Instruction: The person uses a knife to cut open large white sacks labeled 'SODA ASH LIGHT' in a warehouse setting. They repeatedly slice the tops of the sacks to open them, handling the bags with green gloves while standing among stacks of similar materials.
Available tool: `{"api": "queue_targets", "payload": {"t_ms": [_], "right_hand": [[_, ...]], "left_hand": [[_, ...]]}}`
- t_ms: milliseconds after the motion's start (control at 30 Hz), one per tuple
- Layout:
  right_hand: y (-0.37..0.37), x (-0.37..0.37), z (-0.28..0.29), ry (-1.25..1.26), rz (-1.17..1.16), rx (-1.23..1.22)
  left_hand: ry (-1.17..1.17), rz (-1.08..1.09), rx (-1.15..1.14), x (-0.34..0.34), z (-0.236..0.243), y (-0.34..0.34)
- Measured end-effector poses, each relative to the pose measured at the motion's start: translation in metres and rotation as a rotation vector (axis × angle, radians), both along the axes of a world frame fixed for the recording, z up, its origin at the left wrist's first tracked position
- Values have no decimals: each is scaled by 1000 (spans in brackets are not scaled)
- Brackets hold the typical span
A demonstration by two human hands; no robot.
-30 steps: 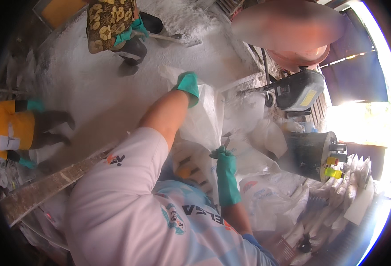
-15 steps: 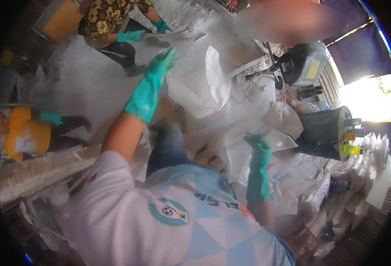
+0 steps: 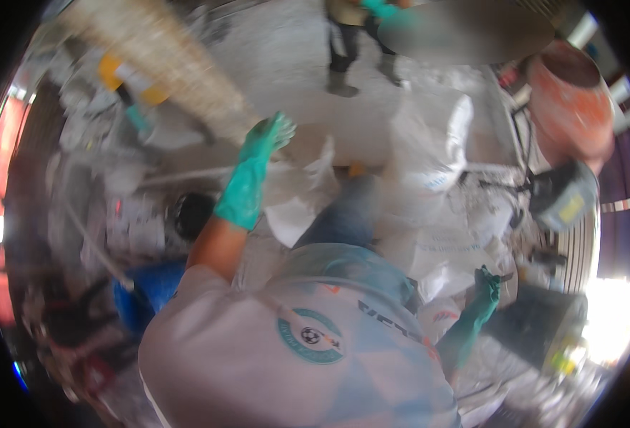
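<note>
White sack (image 3: 429, 146) at two o'clock, mouth up; I'd guess soft, slippery, heavy if filled, best gripped by its rim. Left hand (image 3: 268, 135): empty, fingers loosely apart. Right hand (image 3: 484, 289): fingers apparently clamped on small dark tool (image 3: 505, 277).

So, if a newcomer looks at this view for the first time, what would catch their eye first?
Probably the left hand, green-gloved and raised left of centre, and the right hand, also gloved, lower at right, seemingly around a small dark object. Next comes the orange drum at upper right, then the upright white sack between it and the left hand.
</note>
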State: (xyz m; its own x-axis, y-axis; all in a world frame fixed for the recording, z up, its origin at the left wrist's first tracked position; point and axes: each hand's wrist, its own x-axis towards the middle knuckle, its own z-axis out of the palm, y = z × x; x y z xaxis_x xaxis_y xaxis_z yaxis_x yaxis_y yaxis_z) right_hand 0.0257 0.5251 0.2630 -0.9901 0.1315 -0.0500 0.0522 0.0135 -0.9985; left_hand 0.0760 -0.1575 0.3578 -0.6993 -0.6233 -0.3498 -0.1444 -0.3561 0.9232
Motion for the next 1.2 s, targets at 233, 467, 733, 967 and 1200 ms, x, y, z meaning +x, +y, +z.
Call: {"api": "queue_targets", "payload": {"t_ms": [233,467,733,967,1200], "right_hand": [[-81,-52,63,-7,226,-58],[-128,-63,71,-93,346,-7],[-141,-61,53,-184,380,73],[-132,-50,41,-223,356,110],[-116,-20,78,-165,249,240]], "left_hand": [[-199,333,-915,59,90,-27],[-644,309,-1243,46,132,-83],[-774,387,-1365,33,113,-88],[-785,364,-1342,32,118,-81],[-796,331,-1303,37,113,-113]]}}
